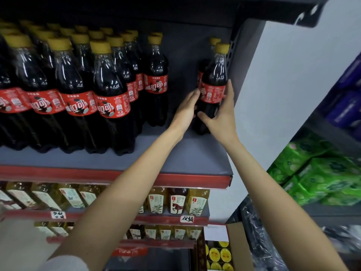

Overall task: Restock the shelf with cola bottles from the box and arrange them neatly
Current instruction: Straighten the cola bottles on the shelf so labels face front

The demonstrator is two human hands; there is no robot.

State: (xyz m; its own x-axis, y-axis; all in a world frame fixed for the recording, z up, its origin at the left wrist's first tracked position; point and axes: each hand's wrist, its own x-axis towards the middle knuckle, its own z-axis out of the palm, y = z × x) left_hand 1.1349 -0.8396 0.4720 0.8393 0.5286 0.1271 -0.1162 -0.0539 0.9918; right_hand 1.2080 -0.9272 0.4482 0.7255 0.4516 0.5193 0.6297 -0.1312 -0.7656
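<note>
From the head camera, a person reaches both arms up to the grey shelf (175,153), where a cola bottle (214,79) stands upright near the shelf's right edge, close to the perforated side upright (232,53). The right hand (220,116) wraps the bottle's lower body, thumb in front and fingers up its right side. The left hand (187,108) lies with straight fingers against the bottle's left side at the red label. A second bottle (203,69) stands just behind. Rows of cola bottles (78,90) fill the shelf's left part. An open box (234,249) of yellow-capped bottles sits below at the right.
</note>
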